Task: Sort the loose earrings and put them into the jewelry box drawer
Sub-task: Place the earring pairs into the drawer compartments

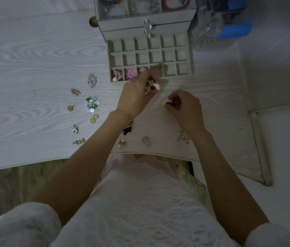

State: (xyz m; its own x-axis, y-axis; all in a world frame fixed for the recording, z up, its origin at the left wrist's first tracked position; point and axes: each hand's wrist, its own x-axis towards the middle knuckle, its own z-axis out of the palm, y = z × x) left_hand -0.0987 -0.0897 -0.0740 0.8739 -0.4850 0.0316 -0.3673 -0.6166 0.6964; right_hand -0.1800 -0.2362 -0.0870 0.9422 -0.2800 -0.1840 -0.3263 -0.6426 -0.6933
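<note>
The jewelry box point(146, 24) stands at the back of the white table, its gridded drawer point(183, 68) pulled out toward me. Pink earrings point(130, 74) lie in the drawer's front left compartments. My left hand point(135, 95) hovers just in front of the drawer, pinching a white earring with a red bead point(154, 87). My right hand point(185, 107), lower and to the right, grips a matching white earring with red and blue beads point(168, 102). Several loose earrings lie on the table: a green and silver sequin one point(92, 104), gold ones point(94, 118), a dark red one point(127, 130).
More small gold earrings point(146, 140) lie near the table's front edge point(33, 164), between my forearms. A clear container with blue parts point(221, 27) stands right of the box. A round brass knob point(93, 22) sits at the box's left.
</note>
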